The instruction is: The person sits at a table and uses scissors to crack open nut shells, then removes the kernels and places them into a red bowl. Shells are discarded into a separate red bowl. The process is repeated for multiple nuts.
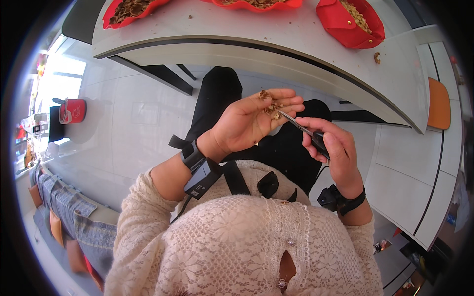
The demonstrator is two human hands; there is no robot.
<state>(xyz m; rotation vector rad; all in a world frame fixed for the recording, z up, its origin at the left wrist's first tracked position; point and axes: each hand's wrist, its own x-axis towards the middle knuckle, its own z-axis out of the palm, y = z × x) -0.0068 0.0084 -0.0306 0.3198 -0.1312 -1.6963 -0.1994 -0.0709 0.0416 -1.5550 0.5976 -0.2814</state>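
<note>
My left hand [249, 121] is raised palm-up over my lap, fingers curled around brown walnut pieces [270, 104]. My right hand [332, 148] grips the black handle of a thin metal pick tool [305, 129]. The tool's tip touches the nut pieces in my left fingers. Both wrists carry black straps with small devices.
A white table [276, 44] curves across the top, with red trays of nut shells [129, 10], [349, 19] and a loose nut piece [377, 57] near its edge. A red cup [73, 110] stands on the white floor at left. An orange chair [438, 103] is at right.
</note>
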